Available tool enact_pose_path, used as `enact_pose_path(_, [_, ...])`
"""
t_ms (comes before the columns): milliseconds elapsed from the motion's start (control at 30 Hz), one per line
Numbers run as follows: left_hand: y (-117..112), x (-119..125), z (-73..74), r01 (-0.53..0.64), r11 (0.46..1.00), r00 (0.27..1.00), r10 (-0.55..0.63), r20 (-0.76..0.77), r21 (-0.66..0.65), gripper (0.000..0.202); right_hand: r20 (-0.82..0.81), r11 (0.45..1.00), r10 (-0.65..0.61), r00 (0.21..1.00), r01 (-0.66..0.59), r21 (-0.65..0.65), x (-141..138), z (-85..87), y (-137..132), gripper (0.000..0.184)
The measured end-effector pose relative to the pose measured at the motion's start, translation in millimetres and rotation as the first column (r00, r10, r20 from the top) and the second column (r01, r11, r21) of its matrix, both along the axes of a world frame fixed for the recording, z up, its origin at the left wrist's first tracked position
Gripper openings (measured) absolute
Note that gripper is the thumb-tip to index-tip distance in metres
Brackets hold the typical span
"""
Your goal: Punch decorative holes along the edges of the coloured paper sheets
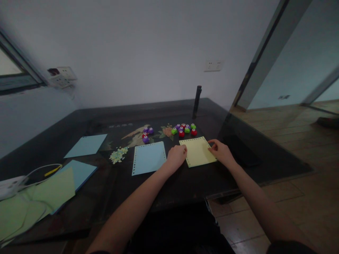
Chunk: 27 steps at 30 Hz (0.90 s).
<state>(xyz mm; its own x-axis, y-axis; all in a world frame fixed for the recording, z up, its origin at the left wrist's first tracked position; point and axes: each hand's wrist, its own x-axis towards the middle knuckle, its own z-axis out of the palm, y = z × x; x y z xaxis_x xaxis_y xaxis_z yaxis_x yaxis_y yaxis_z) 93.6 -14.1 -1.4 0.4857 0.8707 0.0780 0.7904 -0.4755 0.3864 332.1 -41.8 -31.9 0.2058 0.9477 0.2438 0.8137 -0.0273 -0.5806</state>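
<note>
A yellow sheet of paper (200, 152) with a row of punched holes along several edges lies on the dark table in front of me. My left hand (177, 156) is closed at its left edge, fingers curled inward. At the right edge, my right hand (221, 151) grips the paper with thumb and fingers. Left of it lies a light blue sheet (149, 158), also punched along its edges and partly behind my left hand. Beyond the yellow sheet sits a cluster of red, green and purple eyeball-like beads (181, 134); a smaller group (145, 139) stands behind the blue sheet.
Small pale paper bits (119, 155) form a pile on the left. Farther left are another blue sheet (87, 145), stacked green sheets (55, 188), a yellow pen-like tool (53, 170) and a white cabled device (12, 187). A black cylinder (196, 102) stands upright at the back.
</note>
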Motion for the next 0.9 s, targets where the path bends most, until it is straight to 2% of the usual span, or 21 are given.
enact_pose_path(167, [-4.8, 0.7, 4.7, 0.003, 1.000, 1.000, -0.003, -0.010, 0.023, 0.022, 0.088, 0.997, -0.023, 0.996, 0.017, 0.071, 0.7, -0.9, -0.1, 0.027])
enact_pose_path(333, [-6.6, -12.7, 23.3, 0.036, 0.994, 0.995, -0.045, 0.088, 0.099, 0.021, 0.065, 0.987, -0.026, 0.998, 0.015, 0.162, -6.1, 13.3, -0.8, 0.026])
enact_pose_path(433, [1.8, -42.9, 32.0, 0.072, 0.983, 0.986, -0.095, 0.138, 0.166, 0.018, 0.008, 0.977, 0.039, 0.999, -0.040, 0.211, -24.1, 29.3, 0.4, 0.024])
enact_pose_path(500, [11.2, -73.5, 32.0, 0.047, 0.981, 0.987, -0.075, 0.144, 0.190, 0.018, -0.035, 0.965, 0.106, 0.994, -0.095, 0.245, -43.2, 40.7, 2.4, 0.022])
enact_pose_path(667, [33.8, -156.1, 14.6, -0.100, 0.977, 0.991, 0.080, 0.110, 0.190, 0.019, -0.066, 0.913, 0.328, 0.942, -0.298, 0.279, -107.0, 65.3, 16.7, 0.014])
enact_pose_path(767, [41.2, -185.5, 3.7, -0.239, 0.945, 0.969, 0.217, 0.119, 0.222, 0.020, 0.001, 0.887, 0.427, 0.904, -0.419, 0.192, -147.3, 70.2, 35.4, 0.010])
enact_pose_path(900, [46.2, -198.1, -3.7, -0.260, 0.938, 0.965, 0.247, 0.082, 0.231, 0.019, 0.110, 0.853, 0.520, 0.847, -0.520, -0.033, -187.3, 57.6, 67.0, 0.015])
